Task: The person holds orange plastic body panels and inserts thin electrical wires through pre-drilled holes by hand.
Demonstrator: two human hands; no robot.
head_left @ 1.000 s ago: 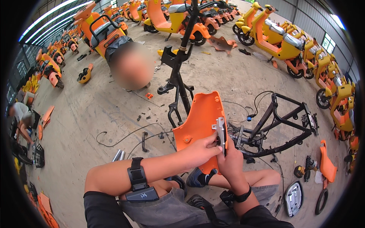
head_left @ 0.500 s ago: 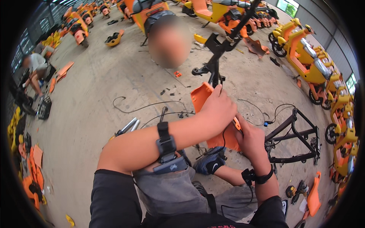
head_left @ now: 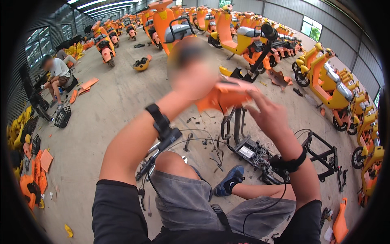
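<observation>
An orange plastic scooter panel (head_left: 219,99) is raised in front of me, beside the upright black steering column of a stripped scooter frame (head_left: 237,126). My left hand (head_left: 197,83) grips the panel's left end; its fingers are smeared by motion and blur. At the panel's right end, my right hand (head_left: 270,116) has its fingertips over the edge and its thumb below. Under the panel, the frame's lower part shows a black tray with a pale-labelled box (head_left: 246,151).
A bare black frame (head_left: 323,154) lies at the right. Cables and small parts (head_left: 205,141) are scattered on the concrete. Yellow and orange scooters (head_left: 325,81) line the right and back. A seated person (head_left: 59,77) is at the far left, near a black basket (head_left: 62,116).
Both hands have moved up and away from my knees, lifting the orange panel higher. The frame's lower part has come into sight below it. My view has tipped up.
</observation>
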